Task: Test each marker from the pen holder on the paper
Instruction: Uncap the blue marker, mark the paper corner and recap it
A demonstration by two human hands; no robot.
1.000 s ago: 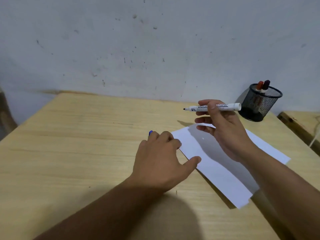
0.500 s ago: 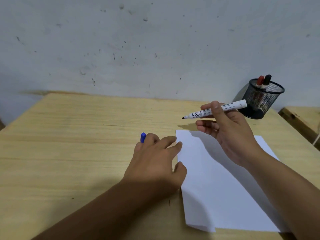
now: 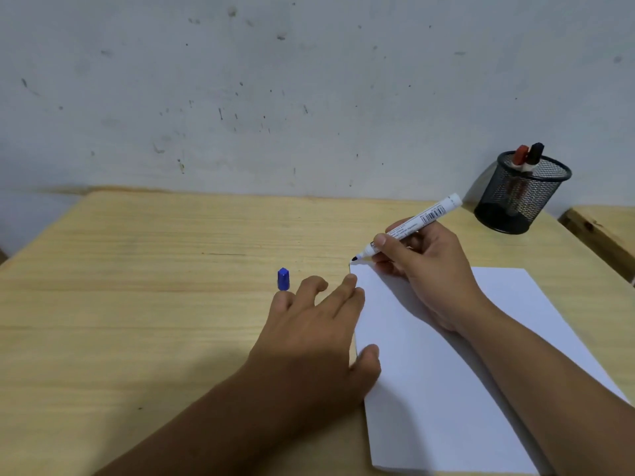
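My right hand (image 3: pixel 426 269) holds an uncapped white marker (image 3: pixel 412 225) in a writing grip, its dark tip just above the far left corner of the white paper (image 3: pixel 446 389). My left hand (image 3: pixel 316 331) lies flat, with its fingers and thumb pressing on the paper's left edge. A blue marker cap (image 3: pixel 283 279) stands on the wooden table (image 3: pixel 137 304) just beyond my left fingertips. The black mesh pen holder (image 3: pixel 522 197) at the back right holds a red-capped marker (image 3: pixel 521 154) and a black-capped marker (image 3: pixel 535 153).
A pale, scuffed wall runs along the table's far edge. A second wooden surface (image 3: pixel 601 231) sits past the table at the right.
My right hand has lowered the marker and tilted its tip down toward the paper's corner. My left hand has opened and spread along the paper's edge, uncovering the blue cap. The paper has been straightened.
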